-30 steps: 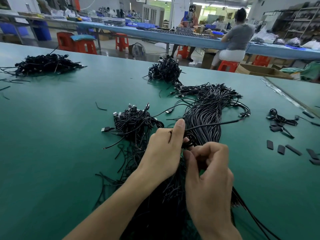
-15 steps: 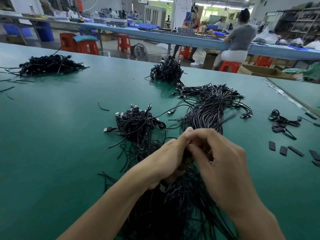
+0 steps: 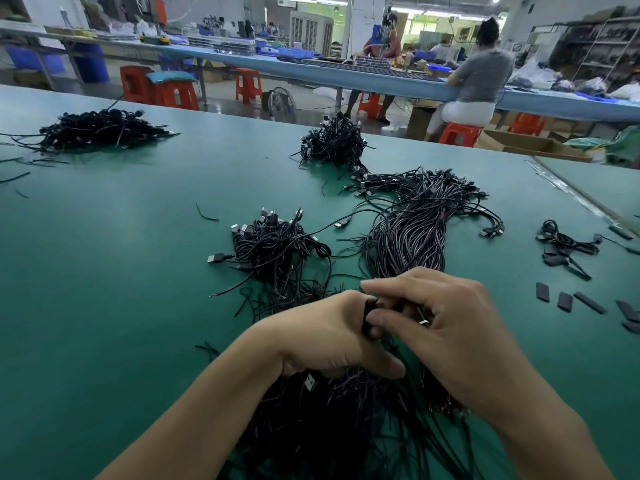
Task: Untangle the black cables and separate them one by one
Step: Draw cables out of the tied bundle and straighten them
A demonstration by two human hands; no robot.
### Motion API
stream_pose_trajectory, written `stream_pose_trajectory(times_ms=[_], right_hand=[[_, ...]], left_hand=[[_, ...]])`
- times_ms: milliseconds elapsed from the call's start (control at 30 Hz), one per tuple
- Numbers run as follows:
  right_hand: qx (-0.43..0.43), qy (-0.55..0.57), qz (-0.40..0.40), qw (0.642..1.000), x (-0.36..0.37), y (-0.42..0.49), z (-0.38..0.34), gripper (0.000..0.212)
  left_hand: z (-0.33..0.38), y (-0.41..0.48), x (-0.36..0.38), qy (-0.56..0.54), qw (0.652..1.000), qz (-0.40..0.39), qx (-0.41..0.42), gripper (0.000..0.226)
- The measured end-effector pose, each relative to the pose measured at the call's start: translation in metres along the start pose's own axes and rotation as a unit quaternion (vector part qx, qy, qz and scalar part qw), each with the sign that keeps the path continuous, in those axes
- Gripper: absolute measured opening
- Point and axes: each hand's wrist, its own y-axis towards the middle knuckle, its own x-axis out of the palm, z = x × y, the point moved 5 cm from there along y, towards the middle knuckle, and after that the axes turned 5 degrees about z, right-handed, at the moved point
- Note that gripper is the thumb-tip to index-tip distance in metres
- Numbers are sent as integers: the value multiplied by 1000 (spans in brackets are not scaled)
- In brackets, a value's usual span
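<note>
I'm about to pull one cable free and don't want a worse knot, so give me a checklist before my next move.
1. Both hands gripping: ok; left hand and right hand pinch black cables between them.
2. Single cable isolated: cannot tell; fingers hide the pinch.
3. Tangle underneath loosened: not ok; the tangle under the hands is dense.
4. Plug end found: cannot tell; a USB plug shows under the left hand, its cable unclear.
5. Drop pile nearby: ok; a small pile lies beyond the left hand.

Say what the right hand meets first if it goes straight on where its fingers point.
The right hand points its fingers at the left hand, so probably that first; depth is unclear.
</note>
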Motion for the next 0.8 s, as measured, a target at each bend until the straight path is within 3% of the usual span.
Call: stream_pose_trajectory(times_ms=[400, 667, 800], right_hand=[[-15, -38, 31, 999, 8, -3, 5, 19], [42, -37, 118, 991, 19, -16, 10, 21], [87, -30, 147, 985, 23, -20, 13, 24]], left_hand=[[-6, 6, -3, 12, 999, 39, -28, 29], [-3, 10, -6, 20, 997, 72, -7, 18], [-2, 13, -8, 96, 986, 138, 10, 13]])
